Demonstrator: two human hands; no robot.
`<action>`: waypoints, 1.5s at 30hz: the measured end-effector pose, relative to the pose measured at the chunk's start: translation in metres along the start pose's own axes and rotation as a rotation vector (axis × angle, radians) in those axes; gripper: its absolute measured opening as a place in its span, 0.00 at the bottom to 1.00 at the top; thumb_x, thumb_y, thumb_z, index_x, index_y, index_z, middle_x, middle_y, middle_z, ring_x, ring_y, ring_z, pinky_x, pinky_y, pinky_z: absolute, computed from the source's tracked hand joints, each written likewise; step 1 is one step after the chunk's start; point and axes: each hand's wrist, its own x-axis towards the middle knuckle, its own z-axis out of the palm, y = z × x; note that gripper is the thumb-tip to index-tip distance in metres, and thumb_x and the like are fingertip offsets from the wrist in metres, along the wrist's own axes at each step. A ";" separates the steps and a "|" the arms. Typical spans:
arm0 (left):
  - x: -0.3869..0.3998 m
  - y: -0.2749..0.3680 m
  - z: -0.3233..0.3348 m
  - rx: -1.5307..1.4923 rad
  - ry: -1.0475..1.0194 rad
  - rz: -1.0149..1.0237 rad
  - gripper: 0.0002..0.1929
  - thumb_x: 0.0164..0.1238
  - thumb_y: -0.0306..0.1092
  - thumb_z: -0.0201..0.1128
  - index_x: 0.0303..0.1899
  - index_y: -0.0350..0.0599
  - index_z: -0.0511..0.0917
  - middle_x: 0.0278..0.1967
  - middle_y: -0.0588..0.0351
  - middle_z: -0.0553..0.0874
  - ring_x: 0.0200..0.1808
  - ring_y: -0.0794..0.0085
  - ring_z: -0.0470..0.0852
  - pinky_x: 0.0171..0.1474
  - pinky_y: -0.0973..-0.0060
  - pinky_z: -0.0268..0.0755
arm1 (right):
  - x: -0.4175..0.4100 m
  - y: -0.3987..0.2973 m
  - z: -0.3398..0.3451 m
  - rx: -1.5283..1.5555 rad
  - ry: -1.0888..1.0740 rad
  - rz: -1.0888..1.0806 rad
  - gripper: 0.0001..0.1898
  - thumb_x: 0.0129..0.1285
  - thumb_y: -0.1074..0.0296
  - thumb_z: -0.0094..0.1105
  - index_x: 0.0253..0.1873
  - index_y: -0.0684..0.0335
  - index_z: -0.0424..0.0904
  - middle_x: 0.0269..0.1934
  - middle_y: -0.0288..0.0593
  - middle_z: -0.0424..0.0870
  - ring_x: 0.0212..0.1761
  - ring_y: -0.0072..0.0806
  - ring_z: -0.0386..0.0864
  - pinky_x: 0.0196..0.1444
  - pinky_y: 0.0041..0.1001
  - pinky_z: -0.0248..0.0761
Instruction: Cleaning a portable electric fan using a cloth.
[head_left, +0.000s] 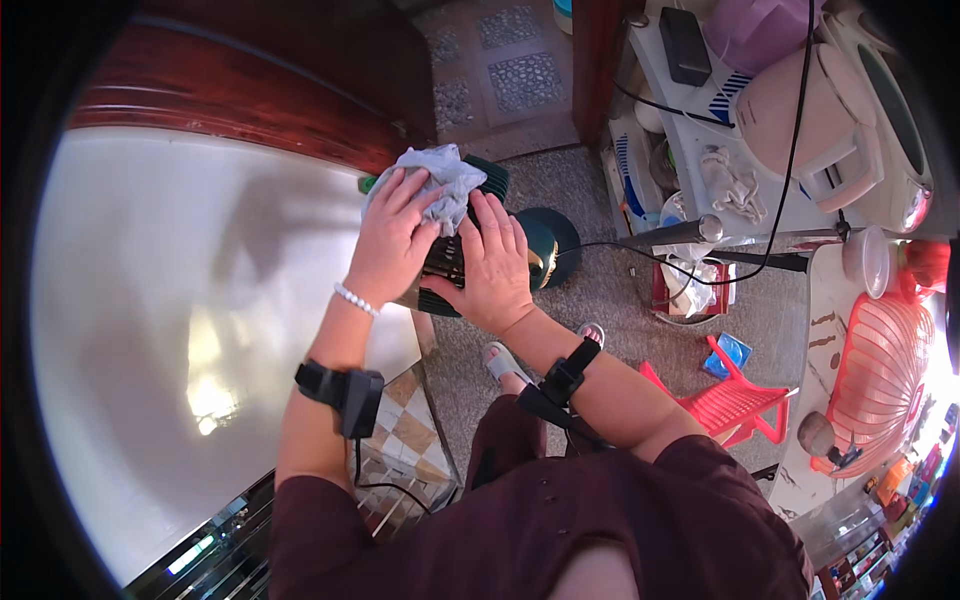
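A crumpled pale grey-blue cloth (442, 176) lies under the fingers of my left hand (391, 232), which presses it against a dark green appliance. This appliance, apparently an electric fan (444, 259), has a slatted grille, gold trim and a round dark green base (555, 232). My right hand (495, 262) holds the fan's body, with the thumb and fingers spread across it. Both hands hide part of the grille. A black cord (630, 251) runs from near the base towards the right.
A glossy white panel (150, 247) fills the left. At right, a metal-framed shelf (697, 180) carries a pale pink appliance (806, 127). A red plastic chair (731, 401) stands on the grey floor (592, 180). A pink basket (877, 382) lies on a marble-patterned table (817, 405).
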 end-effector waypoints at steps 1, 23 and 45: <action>0.012 -0.004 0.002 0.024 -0.039 0.035 0.18 0.64 0.33 0.59 0.54 0.41 0.79 0.62 0.44 0.73 0.65 0.44 0.66 0.69 0.56 0.57 | -0.001 0.004 0.000 -0.004 0.007 0.011 0.46 0.44 0.47 0.73 0.66 0.64 0.62 0.69 0.56 0.60 0.72 0.51 0.57 0.68 0.50 0.52; -0.065 -0.195 0.195 -1.411 -0.158 -0.847 0.25 0.76 0.53 0.47 0.57 0.40 0.75 0.50 0.54 0.82 0.49 0.74 0.79 0.55 0.74 0.70 | -0.006 0.001 0.033 -0.049 -0.074 -0.002 0.37 0.56 0.52 0.62 0.68 0.62 0.62 0.71 0.65 0.55 0.71 0.57 0.57 0.68 0.48 0.52; -0.122 -0.124 0.185 -2.342 0.044 -1.105 0.18 0.80 0.40 0.44 0.61 0.41 0.69 0.53 0.58 0.80 0.53 0.78 0.79 0.56 0.79 0.72 | 0.046 -0.063 0.006 -0.058 -0.214 0.631 0.53 0.52 0.48 0.71 0.74 0.66 0.47 0.72 0.49 0.55 0.73 0.38 0.56 0.72 0.36 0.50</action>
